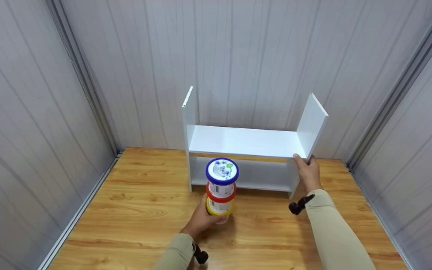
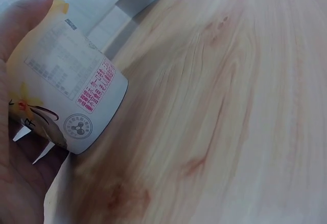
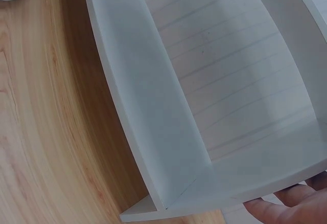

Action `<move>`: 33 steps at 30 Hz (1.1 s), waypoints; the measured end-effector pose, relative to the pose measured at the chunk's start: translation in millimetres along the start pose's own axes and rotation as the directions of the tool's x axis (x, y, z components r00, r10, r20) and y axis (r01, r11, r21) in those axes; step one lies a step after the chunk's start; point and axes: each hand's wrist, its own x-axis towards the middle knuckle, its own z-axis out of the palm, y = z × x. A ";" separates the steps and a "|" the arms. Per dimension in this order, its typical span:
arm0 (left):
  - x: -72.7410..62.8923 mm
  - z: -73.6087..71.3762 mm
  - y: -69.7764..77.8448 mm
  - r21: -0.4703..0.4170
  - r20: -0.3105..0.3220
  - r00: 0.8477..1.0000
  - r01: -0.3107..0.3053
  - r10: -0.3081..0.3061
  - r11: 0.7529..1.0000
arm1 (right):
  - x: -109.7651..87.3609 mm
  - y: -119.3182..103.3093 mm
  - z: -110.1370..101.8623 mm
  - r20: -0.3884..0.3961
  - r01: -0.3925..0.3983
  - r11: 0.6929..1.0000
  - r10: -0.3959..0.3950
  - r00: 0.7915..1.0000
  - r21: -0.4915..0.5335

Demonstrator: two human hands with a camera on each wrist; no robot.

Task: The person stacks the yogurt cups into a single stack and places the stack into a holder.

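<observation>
Three round white tubs stand stacked upright, and my left hand [image 1: 200, 218] grips the lowest one from the left. On top sits a tub with a blue lid [image 1: 222, 171], then one with a red rim [image 1: 221, 192], then a yellow-rimmed tub [image 1: 219, 207]. The left wrist view shows the lowest tub's printed side [image 2: 64, 68], with a vanilla flower picture and thumb and fingers around it. My right hand [image 1: 309, 173] holds the right side panel of a white two-tier shelf [image 1: 246, 141], thumb at the front edge and fingers on the outer side.
The shelf stands on a wood-grain surface [image 1: 144, 202] close to the back wall [image 1: 231, 67]. Pale panel walls rise on the left [image 1: 24, 123] and right [image 1: 422, 157]. The tubs are in front of the shelf's lower tier.
</observation>
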 end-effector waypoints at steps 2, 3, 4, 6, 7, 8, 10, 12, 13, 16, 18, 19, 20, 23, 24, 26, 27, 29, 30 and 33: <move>0.6 1.0 0.6 0.007 0.008 1.000 0.017 -0.017 1.000 | -0.4 -0.1 0.4 0.007 -0.008 1.000 0.008 1.000 -0.004; 1.0 1.6 1.0 0.012 0.011 1.000 0.024 -0.024 1.000 | -0.5 0.0 0.3 0.008 -0.012 1.000 0.012 1.000 -0.006; 1.3 2.3 1.8 0.014 0.016 0.999 0.028 -0.028 1.000 | -0.7 -0.2 0.2 0.011 -0.016 1.000 0.016 1.000 -0.008; 2.0 3.9 4.1 0.025 0.028 0.999 0.025 -0.025 0.999 | -0.8 -0.4 -0.3 0.012 -0.020 1.000 0.021 1.000 -0.013; 2.7 4.9 5.4 0.025 0.033 0.999 0.027 -0.027 0.999 | -0.7 -0.4 -0.6 0.012 -0.020 1.000 0.021 1.000 -0.012; 3.4 6.1 7.1 0.025 0.040 0.999 0.021 -0.022 0.999 | -0.7 -0.5 -1.0 0.013 -0.022 1.000 0.022 1.000 -0.012; 5.0 8.7 10.9 0.033 0.049 0.999 0.009 -0.011 0.999 | -0.5 -0.5 -1.2 0.013 -0.023 1.000 0.024 1.000 -0.010; 6.9 11.0 14.8 0.041 0.048 0.999 0.015 -0.017 0.999 | -0.1 -0.1 -1.2 0.015 -0.022 1.000 0.022 1.000 -0.012; 8.0 12.2 16.9 0.046 0.047 0.999 0.018 -0.020 0.999 | 0.1 0.1 -1.1 0.015 -0.022 1.000 0.023 1.000 -0.016; 11.0 14.4 22.9 0.053 0.048 0.999 0.015 -0.018 0.999 | 0.5 0.8 -0.9 0.011 -0.013 1.000 0.013 1.000 -0.025; 12.5 14.8 27.0 0.042 0.051 0.999 0.012 -0.014 0.999 | 0.7 0.9 -0.9 0.010 -0.007 1.000 0.007 1.000 -0.030; 13.3 14.9 28.9 0.034 0.054 0.998 0.011 -0.013 0.999 | 0.8 0.9 -0.9 0.006 -0.008 0.999 0.008 1.000 -0.035; 13.9 14.8 31.1 0.022 0.059 0.998 0.011 -0.012 1.000 | 0.7 0.6 -0.9 0.005 -0.008 0.999 0.008 1.000 -0.036; 15.7 13.5 37.9 0.018 0.062 0.998 0.014 -0.016 1.000 | 1.0 -0.7 -1.0 0.008 -0.019 0.999 0.019 1.000 -0.041; 16.7 12.9 40.3 0.024 0.063 0.998 0.011 -0.013 1.000 | 1.2 -1.1 -1.1 0.009 -0.024 0.999 0.024 1.000 -0.042; 18.8 12.2 45.4 0.044 0.062 0.998 0.002 -0.005 0.999 | 1.5 -1.9 -1.7 0.016 -0.037 0.998 0.037 0.999 -0.042; 19.9 12.0 48.2 0.058 0.059 0.998 -0.002 -0.001 0.998 | 1.7 -2.1 -2.1 0.020 -0.042 0.998 0.043 0.999 -0.039; 22.5 12.8 54.3 0.082 0.053 0.999 -0.010 0.005 0.997 | 1.7 -2.4 -2.8 0.027 -0.048 0.998 0.049 0.998 -0.032; 23.6 13.3 57.0 0.087 0.051 0.999 -0.010 0.006 0.996 | 1.7 -2.1 -3.1 0.029 -0.049 0.998 0.050 0.998 -0.028; 25.3 14.2 64.3 0.093 0.048 0.999 -0.012 0.008 0.996 | 0.9 -1.7 -3.5 0.034 -0.050 0.999 0.050 0.998 -0.023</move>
